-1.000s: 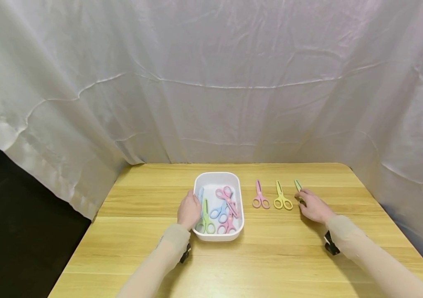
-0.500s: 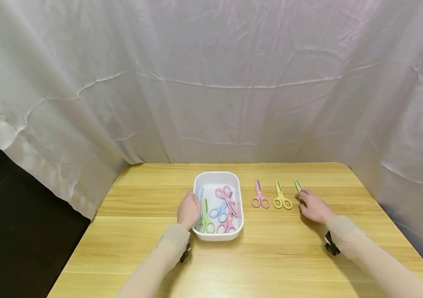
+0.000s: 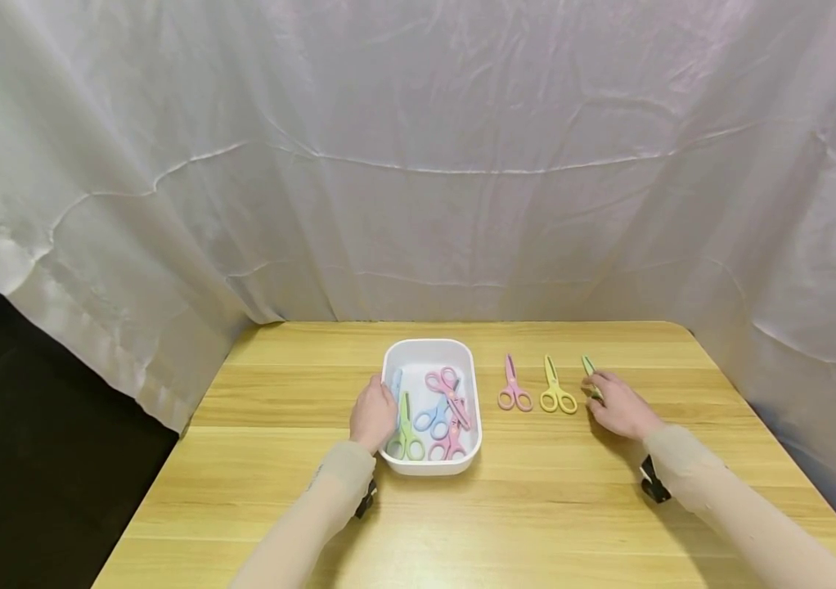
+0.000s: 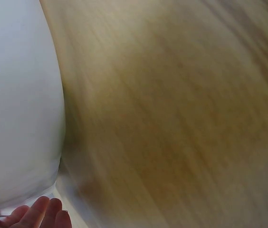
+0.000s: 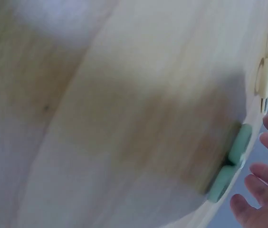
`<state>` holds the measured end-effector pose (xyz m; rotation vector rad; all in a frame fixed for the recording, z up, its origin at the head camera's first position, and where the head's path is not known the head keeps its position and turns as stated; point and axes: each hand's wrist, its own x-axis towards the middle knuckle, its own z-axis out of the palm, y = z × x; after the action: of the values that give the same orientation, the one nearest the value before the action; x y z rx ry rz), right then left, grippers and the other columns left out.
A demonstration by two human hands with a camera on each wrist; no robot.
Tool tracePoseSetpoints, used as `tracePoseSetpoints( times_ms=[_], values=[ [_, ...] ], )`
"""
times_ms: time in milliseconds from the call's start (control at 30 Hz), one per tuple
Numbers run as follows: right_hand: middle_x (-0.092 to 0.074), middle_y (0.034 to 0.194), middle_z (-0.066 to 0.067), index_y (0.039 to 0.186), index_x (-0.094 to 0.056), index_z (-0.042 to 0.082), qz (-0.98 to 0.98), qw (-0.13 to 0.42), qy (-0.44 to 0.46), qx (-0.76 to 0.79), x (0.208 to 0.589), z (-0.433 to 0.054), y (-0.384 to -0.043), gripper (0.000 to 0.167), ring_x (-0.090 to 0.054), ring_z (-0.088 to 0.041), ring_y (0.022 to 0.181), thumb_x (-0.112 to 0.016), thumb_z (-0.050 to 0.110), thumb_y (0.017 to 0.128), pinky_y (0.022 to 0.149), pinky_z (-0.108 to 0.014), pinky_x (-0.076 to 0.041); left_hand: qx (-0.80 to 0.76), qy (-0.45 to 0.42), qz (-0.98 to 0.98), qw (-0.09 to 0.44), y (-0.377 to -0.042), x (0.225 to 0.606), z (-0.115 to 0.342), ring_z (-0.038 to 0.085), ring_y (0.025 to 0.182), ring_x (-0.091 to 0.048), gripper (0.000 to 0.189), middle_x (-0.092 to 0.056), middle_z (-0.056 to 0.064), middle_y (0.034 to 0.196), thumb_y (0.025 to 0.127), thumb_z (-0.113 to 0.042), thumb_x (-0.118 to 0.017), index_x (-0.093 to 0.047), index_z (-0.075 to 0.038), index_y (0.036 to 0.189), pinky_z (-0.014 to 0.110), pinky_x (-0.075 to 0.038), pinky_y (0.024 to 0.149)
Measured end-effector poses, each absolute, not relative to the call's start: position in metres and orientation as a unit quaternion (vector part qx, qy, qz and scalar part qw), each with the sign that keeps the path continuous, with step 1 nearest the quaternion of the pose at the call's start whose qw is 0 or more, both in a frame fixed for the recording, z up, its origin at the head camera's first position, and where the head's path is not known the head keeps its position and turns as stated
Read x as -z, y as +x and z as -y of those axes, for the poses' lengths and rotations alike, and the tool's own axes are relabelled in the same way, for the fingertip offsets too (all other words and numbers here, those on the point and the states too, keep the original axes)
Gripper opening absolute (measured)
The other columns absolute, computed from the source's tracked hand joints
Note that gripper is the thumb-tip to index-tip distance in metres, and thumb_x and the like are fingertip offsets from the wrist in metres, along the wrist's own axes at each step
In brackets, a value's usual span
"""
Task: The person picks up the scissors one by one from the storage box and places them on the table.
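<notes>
My left hand (image 3: 374, 415) holds the left rim of a white plastic box (image 3: 478, 425); its fingertips show beside the box wall (image 4: 15, 104) in the left wrist view. Inside lie green scissors (image 3: 406, 433), blue scissors (image 3: 429, 420), pink scissors (image 3: 451, 393) and another pink pair (image 3: 450, 446), plus a light blue piece partly hidden by the hand. At the right, my right hand (image 3: 620, 406) hovers by green scissors (image 3: 589, 366), partly covering them. In the right wrist view its fingers are spread, just apart from the green handles (image 5: 240, 144).
Yellow scissors (image 3: 558, 393) and pink-purple scissors (image 3: 513, 391) lie in a row left of the green pair, blades pointing away. All stand on a wooden table (image 3: 506, 523) with pale curtains (image 3: 418, 229) behind and at both sides.
The fingers of my right hand have loosened and drawn slightly off the green scissors, which stay on the table. The left hand and the box have not moved.
</notes>
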<state>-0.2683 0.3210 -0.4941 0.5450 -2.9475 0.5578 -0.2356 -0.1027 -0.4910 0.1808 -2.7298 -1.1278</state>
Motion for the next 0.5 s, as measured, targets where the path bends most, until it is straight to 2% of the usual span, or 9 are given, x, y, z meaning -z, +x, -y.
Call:
tracePoseSetpoints(
  times_ms=[233,500],
  values=[
    [-0.053,0.137,-0.038,0.127,-0.060,-0.009,0.956,0.093,0.207,-0.184,0.484,-0.304,-0.271,0.037,-0.050,-0.056,0.128,-0.061,0.005,0.092,0.109,-0.067,-0.041,0.370,0.063,0.921,0.101,-0.236,0.491,0.103,0.041,0.101,-0.068,0.039,-0.069,0.026,0.109,0.105,-0.018,-0.035,-0.056,0.005,0.128,0.055,-0.056,0.089],
    [-0.049,0.140,-0.039,0.128,-0.059,-0.009,0.947,0.102,0.238,-0.189,0.467,-0.271,-0.267,0.039,-0.049,-0.057,0.128,-0.063,0.004,0.090,0.109,-0.070,-0.039,0.376,0.071,0.920,0.090,-0.236,0.491,0.101,0.040,0.103,-0.067,0.040,-0.069,0.026,0.113,0.106,-0.019,-0.035,-0.055,0.004,0.132,0.054,-0.056,0.092]
  ],
)
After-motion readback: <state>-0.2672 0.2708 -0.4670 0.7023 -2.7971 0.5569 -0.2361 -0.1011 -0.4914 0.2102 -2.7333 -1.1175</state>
